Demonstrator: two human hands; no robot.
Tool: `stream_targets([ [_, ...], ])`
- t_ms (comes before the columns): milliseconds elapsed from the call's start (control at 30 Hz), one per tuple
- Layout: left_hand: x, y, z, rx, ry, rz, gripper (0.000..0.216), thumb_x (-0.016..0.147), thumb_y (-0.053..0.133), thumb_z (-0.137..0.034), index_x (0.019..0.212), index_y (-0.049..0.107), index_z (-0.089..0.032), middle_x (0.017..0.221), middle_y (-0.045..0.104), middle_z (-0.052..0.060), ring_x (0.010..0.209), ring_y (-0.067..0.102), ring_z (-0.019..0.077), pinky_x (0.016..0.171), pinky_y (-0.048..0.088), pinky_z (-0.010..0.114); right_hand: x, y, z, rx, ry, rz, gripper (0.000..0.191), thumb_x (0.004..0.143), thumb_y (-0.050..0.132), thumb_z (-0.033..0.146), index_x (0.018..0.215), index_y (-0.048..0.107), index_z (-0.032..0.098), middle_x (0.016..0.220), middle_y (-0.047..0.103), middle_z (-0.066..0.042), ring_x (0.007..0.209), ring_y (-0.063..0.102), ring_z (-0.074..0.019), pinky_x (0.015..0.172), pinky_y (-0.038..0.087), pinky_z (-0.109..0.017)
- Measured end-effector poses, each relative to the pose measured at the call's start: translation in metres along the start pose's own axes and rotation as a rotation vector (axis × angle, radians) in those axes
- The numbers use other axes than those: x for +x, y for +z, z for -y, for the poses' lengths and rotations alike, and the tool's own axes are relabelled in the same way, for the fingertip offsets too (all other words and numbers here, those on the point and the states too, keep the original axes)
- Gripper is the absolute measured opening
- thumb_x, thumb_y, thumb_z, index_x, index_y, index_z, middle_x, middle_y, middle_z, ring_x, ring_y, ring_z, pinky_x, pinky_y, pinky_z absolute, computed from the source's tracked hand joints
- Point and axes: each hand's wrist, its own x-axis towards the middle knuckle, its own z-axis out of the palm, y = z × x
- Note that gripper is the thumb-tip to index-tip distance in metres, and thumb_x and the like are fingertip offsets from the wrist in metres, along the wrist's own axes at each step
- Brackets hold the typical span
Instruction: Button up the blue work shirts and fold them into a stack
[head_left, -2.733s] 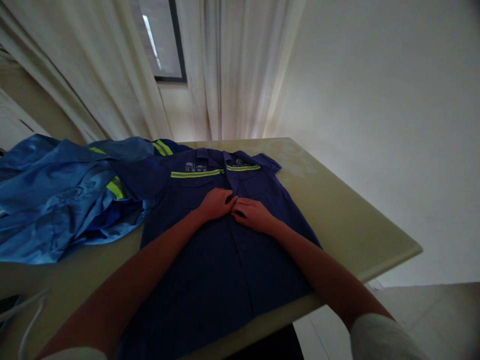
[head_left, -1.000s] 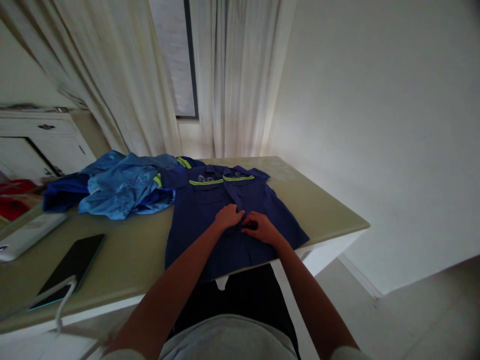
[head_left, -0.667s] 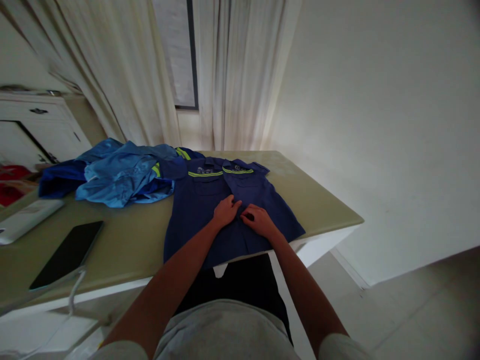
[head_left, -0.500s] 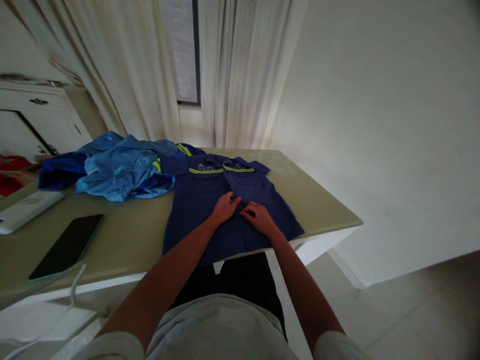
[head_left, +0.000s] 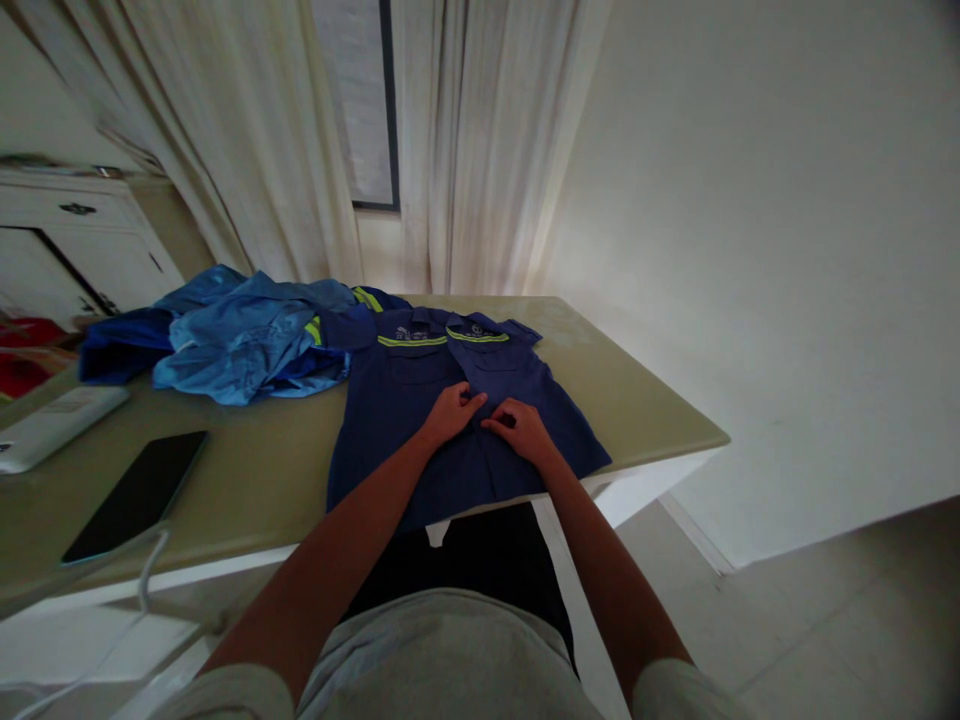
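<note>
A navy work shirt (head_left: 405, 440) lies spread front side up, its collar toward the window and its hem at the table's near edge. Yellow-green stripes cross its chest, with pale printing above them. My left hand (head_left: 451, 412) is closed in a pinch on the front opening, about halfway down. Just to its right, my right hand (head_left: 519, 425) pinches the same opening, thumb and forefinger together. The small part between the fingertips is too dark to make out. The shirt's left-hand sleeve reaches toward a heap of light-blue clothing (head_left: 232, 335).
The greenish tabletop (head_left: 637, 400) ends at a corner on the right, near a white wall (head_left: 750, 250). On the left lie a black phone (head_left: 139, 495), a white box-shaped device (head_left: 64, 425) and a white cable (head_left: 154, 560). Curtains (head_left: 495, 150) hang behind.
Both hands stay at the shirt's front opening, with only slight shifts of the fingers. The right hand has moved up a little, closer to the left. The shirt lies as before.
</note>
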Motion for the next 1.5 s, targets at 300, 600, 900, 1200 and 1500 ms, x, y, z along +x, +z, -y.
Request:
stream_targets([
  [300, 0.001, -0.009, -0.003, 0.286, 0.066, 0.067, 0.052, 0.091, 0.056, -0.056, 0.055, 0.042, -0.021, 0.054, 0.041, -0.004, 0.056, 0.039, 0.0121, 0.056, 0.026, 0.029, -0.003, -0.001, -0.004, 0.161, 0.021, 0.128, 0.019, 0.087, 0.079, 0.037, 0.087, 0.076, 0.018, 0.083, 0.070, -0.002, 0.069, 0.061, -0.0137, 0.066, 0.046, -0.026],
  [600, -0.001, -0.002, -0.003, 0.246, 0.078, -0.022, 0.052, 0.091, 0.055, -0.057, 0.056, 0.041, -0.021, 0.054, 0.041, -0.004, 0.056, 0.039, 0.0122, 0.056, 0.026, 0.030, -0.002, 0.000, -0.003, 0.167, 0.022, 0.079, 0.023, 0.088, 0.077, 0.041, 0.084, 0.075, 0.019, 0.081, 0.069, -0.002, 0.069, 0.059, -0.0145, 0.067, 0.046, -0.027],
  [900, 0.002, -0.004, 0.000, 0.042, 0.079, 0.013, 0.049, 0.088, 0.057, -0.057, 0.059, 0.043, -0.021, 0.054, 0.040, -0.005, 0.053, 0.037, 0.0105, 0.053, 0.027, 0.027, -0.001, -0.002, 0.000, 0.167, 0.091, -0.016, 0.032, 0.082, 0.081, 0.050, 0.079, 0.067, 0.021, 0.072, 0.065, 0.001, 0.064, 0.055, -0.0153, 0.062, 0.044, -0.028],
  [1200, -0.001, 0.004, 0.002, -0.054, 0.202, 0.189, 0.023, 0.086, 0.064, -0.029, 0.102, 0.070, -0.015, 0.095, 0.077, 0.007, 0.086, 0.071, 0.0213, 0.080, 0.055, 0.033, -0.001, 0.001, 0.001, 0.187, 0.073, -0.050, 0.044, 0.073, 0.083, 0.046, 0.100, 0.059, 0.021, 0.084, 0.062, 0.002, 0.073, 0.056, -0.0160, 0.070, 0.047, -0.029],
  [1500, -0.008, -0.003, 0.007, 0.606, 0.249, 0.155, 0.046, 0.100, 0.051, -0.045, 0.135, 0.068, -0.021, 0.145, 0.064, 0.012, 0.132, 0.059, 0.0325, 0.114, 0.043, 0.051, 0.007, -0.005, -0.038, 0.344, 0.362, -0.449, 0.039, 0.074, 0.055, 0.040, 0.102, 0.070, 0.018, 0.090, 0.075, -0.008, 0.081, 0.066, -0.0239, 0.075, 0.053, -0.035],
])
